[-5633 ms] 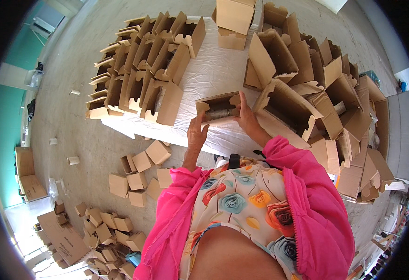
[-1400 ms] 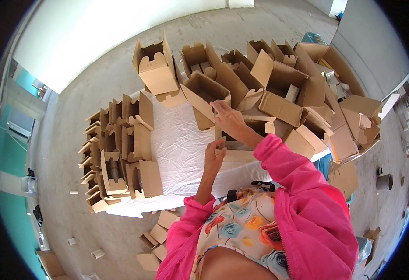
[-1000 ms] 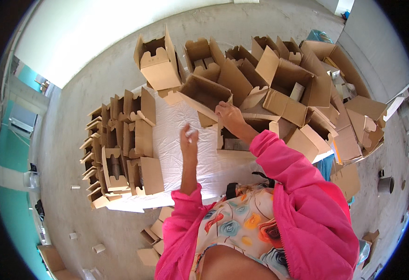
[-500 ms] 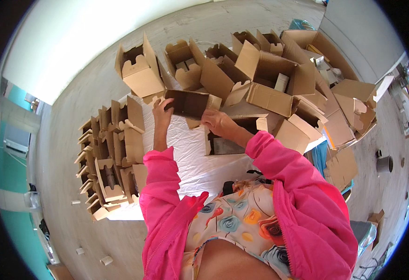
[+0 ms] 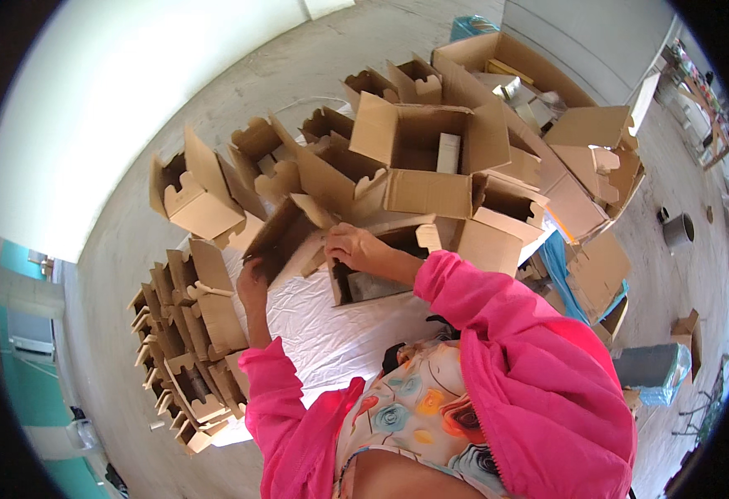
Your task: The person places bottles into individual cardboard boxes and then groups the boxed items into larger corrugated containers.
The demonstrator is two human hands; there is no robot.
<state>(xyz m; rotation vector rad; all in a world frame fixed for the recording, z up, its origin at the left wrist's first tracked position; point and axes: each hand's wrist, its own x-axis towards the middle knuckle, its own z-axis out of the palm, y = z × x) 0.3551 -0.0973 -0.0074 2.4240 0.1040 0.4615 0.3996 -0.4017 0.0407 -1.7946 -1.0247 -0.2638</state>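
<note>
A small open cardboard box (image 5: 285,239) is tilted above the white-covered table, its dark inside showing. My left hand (image 5: 253,281) grips its near left edge, thumb and fingers closed on the cardboard. Close to the box's right end is my right hand (image 5: 354,248), its fingers curled and pressed together; what they hold, if anything, is hidden. Below and beside that hand stands another open box (image 5: 389,293) with a greyish piece inside.
Slotted cardboard boxes (image 5: 202,324) stand packed in rows at the left. Several open boxes crowd the back, among them a larger one (image 5: 429,193) with a white carton (image 5: 448,153) inside. White sheeting (image 5: 314,333) covers the table. Blue cloth (image 5: 557,270) hangs at the right.
The box in my left hand has swung from nearly level to a slant, its left end lower. My right hand has shifted off its right end. The whole view has turned toward the right.
</note>
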